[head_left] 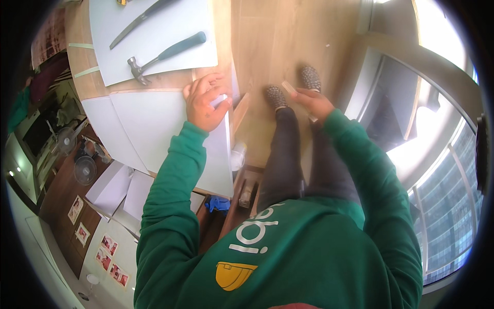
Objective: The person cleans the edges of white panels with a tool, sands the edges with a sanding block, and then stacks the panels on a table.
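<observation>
My left hand [205, 102] is at the corner of a white panel [170, 123] on the left, its fingers bent over the edge and its thumb apart from them. A bit of bright white edge shows between thumb and fingers. Out to the right, above the floor, my right hand [315, 103] is closed round a small pale wooden strip [288, 87], whose end sticks out past the fingertips. Beyond my left hand, a claw hammer [172, 51] with a teal handle lies on a white board [110, 64]. A hand saw [135, 24] lies farther off on that board.
Below the panel, an open drawer or compartment [229, 219] holds a blue cloth-like thing [217, 204]. A white cylindrical thing [237, 156] stands beside the panel. Fans [85, 170] and a white surface with red-and-white pictures [109, 244] are at far left. Bright windows [447, 190] line the right.
</observation>
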The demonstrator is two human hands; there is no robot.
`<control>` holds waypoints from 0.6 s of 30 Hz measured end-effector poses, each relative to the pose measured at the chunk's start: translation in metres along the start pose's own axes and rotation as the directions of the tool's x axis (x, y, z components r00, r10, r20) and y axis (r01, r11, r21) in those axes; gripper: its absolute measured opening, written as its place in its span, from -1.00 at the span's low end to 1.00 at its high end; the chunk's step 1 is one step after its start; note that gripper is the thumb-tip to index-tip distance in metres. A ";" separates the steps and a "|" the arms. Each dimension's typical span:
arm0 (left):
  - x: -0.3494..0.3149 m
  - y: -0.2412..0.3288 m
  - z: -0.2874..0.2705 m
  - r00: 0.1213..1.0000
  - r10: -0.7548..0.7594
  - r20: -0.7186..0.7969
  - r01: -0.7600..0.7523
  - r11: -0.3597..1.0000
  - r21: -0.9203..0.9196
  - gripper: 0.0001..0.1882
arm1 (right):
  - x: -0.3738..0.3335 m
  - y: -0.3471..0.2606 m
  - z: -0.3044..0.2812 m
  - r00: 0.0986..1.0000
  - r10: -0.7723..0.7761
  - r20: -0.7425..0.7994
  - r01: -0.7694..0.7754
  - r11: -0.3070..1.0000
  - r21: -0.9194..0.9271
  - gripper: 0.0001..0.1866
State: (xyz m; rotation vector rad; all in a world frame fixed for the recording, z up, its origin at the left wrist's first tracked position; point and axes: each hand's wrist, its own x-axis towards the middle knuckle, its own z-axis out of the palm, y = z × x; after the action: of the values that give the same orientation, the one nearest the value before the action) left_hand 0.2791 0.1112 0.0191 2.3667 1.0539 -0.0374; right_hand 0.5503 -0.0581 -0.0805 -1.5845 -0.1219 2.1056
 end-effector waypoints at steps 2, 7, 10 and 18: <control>0.002 0.000 -0.004 0.998 -0.016 0.054 0.016 1.000 -0.008 -0.79 | -0.004 -0.006 -0.004 0.999 0.012 -0.037 -0.015 0.997 -0.078 -0.26; 0.002 -0.001 0.001 1.000 -0.012 0.002 0.012 0.997 0.071 -0.84 | -0.010 -0.021 -0.005 1.000 0.007 -0.016 -0.008 0.997 -0.079 -0.23; 0.002 -0.003 -0.001 1.000 -0.008 -0.005 0.008 1.000 0.029 -0.85 | -0.014 -0.031 0.000 1.000 -0.010 -0.017 0.009 0.996 -0.094 -0.23; 0.002 -0.005 -0.003 0.998 -0.060 -0.031 0.056 0.993 -0.103 -0.79 | -0.018 -0.034 0.018 1.000 -0.009 -0.013 0.007 0.984 -0.180 -0.22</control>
State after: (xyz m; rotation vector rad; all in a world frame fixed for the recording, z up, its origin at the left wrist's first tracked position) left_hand 0.2768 0.1164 0.0188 2.2526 1.1137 0.0346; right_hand 0.5484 -0.0323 -0.0465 -1.6974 -0.3213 2.1275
